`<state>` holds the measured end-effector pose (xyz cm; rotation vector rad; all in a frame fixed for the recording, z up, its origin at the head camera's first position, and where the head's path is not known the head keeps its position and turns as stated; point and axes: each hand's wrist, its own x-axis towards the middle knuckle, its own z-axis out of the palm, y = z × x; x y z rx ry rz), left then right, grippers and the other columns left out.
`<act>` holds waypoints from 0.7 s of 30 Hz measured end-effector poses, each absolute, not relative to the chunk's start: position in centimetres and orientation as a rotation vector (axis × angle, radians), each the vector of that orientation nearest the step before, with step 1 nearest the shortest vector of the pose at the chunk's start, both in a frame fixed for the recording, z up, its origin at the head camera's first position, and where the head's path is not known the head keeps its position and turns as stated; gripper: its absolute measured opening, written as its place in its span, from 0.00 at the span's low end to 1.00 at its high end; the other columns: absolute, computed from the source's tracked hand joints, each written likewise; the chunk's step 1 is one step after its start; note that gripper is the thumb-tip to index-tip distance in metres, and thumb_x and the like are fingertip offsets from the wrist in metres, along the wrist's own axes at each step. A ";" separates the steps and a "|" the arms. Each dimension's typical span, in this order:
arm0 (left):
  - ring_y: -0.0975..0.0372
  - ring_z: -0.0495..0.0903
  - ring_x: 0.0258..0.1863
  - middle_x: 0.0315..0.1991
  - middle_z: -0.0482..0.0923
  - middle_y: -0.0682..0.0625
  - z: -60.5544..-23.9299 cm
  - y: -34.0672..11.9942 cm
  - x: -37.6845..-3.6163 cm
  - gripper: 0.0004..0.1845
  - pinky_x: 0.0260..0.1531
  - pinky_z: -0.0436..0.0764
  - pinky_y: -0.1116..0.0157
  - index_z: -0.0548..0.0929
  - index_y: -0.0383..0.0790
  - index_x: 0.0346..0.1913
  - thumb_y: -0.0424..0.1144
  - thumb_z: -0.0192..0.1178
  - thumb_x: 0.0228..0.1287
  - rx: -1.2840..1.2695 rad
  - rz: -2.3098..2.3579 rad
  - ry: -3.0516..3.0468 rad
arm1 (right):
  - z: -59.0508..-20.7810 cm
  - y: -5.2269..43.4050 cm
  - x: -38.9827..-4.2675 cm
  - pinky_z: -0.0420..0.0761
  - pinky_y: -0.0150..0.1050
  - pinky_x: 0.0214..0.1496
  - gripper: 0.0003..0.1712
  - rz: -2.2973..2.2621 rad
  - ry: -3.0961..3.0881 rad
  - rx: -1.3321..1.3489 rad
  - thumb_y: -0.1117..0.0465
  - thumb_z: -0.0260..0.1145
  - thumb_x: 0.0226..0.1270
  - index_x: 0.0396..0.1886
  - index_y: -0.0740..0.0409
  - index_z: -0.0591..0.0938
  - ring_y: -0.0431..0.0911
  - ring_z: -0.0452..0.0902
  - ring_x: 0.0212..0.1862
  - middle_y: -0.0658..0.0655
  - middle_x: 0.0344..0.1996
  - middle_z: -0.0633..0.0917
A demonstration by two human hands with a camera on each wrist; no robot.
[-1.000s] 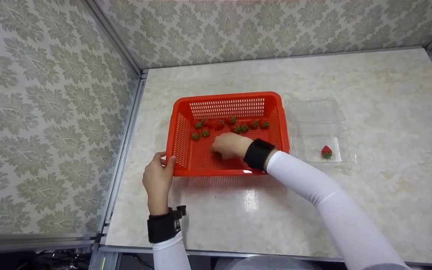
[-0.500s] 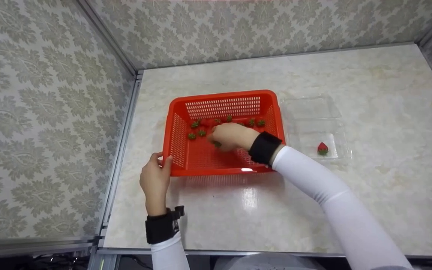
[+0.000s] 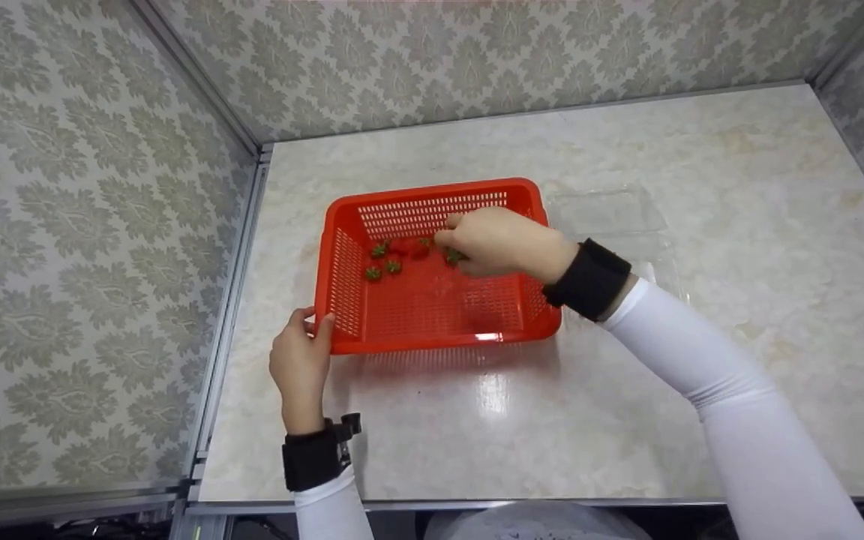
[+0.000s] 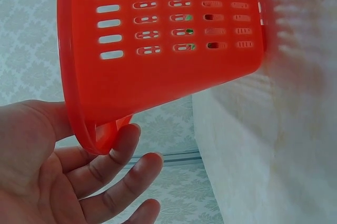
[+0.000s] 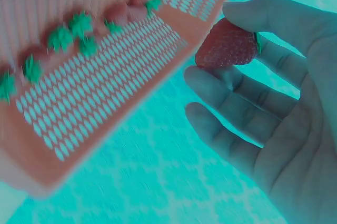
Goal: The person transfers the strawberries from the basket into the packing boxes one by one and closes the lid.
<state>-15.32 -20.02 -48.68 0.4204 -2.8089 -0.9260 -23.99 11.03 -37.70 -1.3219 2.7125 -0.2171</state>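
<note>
An orange-red plastic basket (image 3: pixel 402 346) with slotted walls stands on the table. Several strawberries (image 3: pixel 393 266) with green leaf caps lie along its far side, some of them hidden behind my right hand (image 3: pixel 503 241). That hand is over the basket. In the right wrist view its thumb and fingers pinch a red strawberry (image 5: pixel 226 46) by the sides, leaf cap toward the palm. At the basket's front left corner my left hand (image 3: pixel 301 371) grips the rim, thumb on one side and fingers on the other, which the left wrist view shows close up.
A clear plastic clamshell box (image 3: pixel 604 212) lies open to the right of the basket, its near part largely hidden by my right forearm. Patterned wall panels (image 3: pixel 432 67) border the table (image 3: pixel 739 262) at the left, back and right.
My right hand has lifted from the basket floor and moved up and to the right with a strawberry. The left hand keeps its grip on the rim. The head view has shifted slightly.
</note>
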 end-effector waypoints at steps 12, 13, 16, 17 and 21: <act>0.49 0.83 0.27 0.35 0.85 0.38 -48.7 -20.0 -15.2 0.22 0.27 0.75 0.53 0.81 0.33 0.58 0.47 0.62 0.72 0.410 -0.916 -2.794 | -35.6 18.6 -22.7 0.79 0.51 0.36 0.10 -0.306 2.895 -1.201 0.68 0.68 0.59 0.40 0.61 0.80 0.56 0.78 0.32 0.61 0.34 0.79; 0.49 0.83 0.27 0.35 0.85 0.38 -48.7 -20.0 -15.2 0.22 0.27 0.75 0.54 0.81 0.33 0.59 0.47 0.61 0.72 0.413 -0.916 -2.794 | -35.8 19.3 -22.7 0.79 0.52 0.37 0.09 -0.305 2.909 -1.164 0.67 0.68 0.60 0.40 0.61 0.80 0.56 0.78 0.32 0.61 0.34 0.79; 0.49 0.82 0.27 0.35 0.84 0.39 -48.7 -20.0 -15.2 0.22 0.27 0.75 0.54 0.81 0.34 0.59 0.47 0.62 0.72 0.415 -0.918 -2.789 | -36.3 21.2 -22.6 0.79 0.52 0.36 0.09 -0.292 2.948 -1.043 0.64 0.69 0.62 0.40 0.61 0.80 0.56 0.79 0.32 0.60 0.33 0.79; 0.49 0.82 0.27 0.34 0.84 0.39 -48.7 -20.0 -15.2 0.22 0.27 0.75 0.54 0.81 0.33 0.58 0.47 0.62 0.72 0.410 -0.919 -2.785 | -36.7 21.9 -22.7 0.79 0.52 0.36 0.09 -0.284 2.957 -1.006 0.64 0.69 0.62 0.40 0.60 0.80 0.56 0.79 0.32 0.60 0.33 0.79; 0.49 0.82 0.26 0.33 0.84 0.39 -48.9 -19.9 -15.2 0.21 0.26 0.74 0.53 0.82 0.33 0.57 0.45 0.63 0.71 0.383 -0.929 -2.762 | -38.3 24.1 -22.7 0.79 0.52 0.36 0.09 -0.261 2.955 -0.883 0.65 0.69 0.60 0.40 0.59 0.80 0.54 0.79 0.33 0.58 0.32 0.79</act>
